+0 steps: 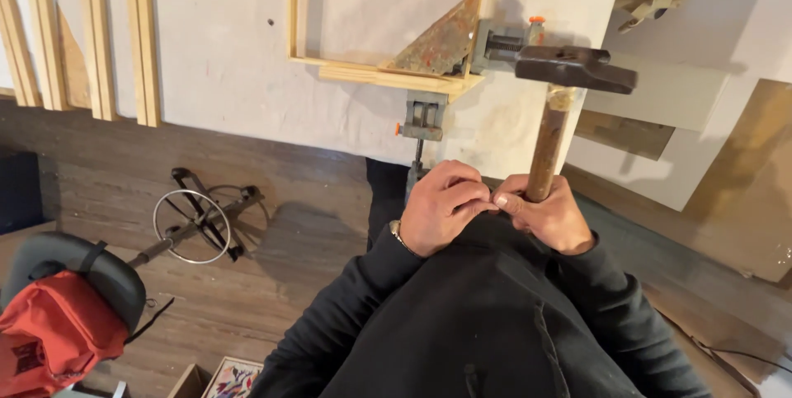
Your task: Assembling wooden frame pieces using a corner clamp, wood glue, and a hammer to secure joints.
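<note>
Right hand (549,216), lower centre, is closed around the hammer (551,130) handle, whose long axis rises to the dark head at upper right. Left hand (441,204), fingers curled and pinching, touches the right. The clamped wooden frame corner (450,76) lies directly above.

I am seeing no labels, signs or screens here. The only thing looking like a package is an open brown cardboard box (191,381) sitting at the bottom edge, left of my dark sleeve. A square card with a colourful floral pattern on white (234,379) is lying just beside it, partly cut off by the frame.
</note>
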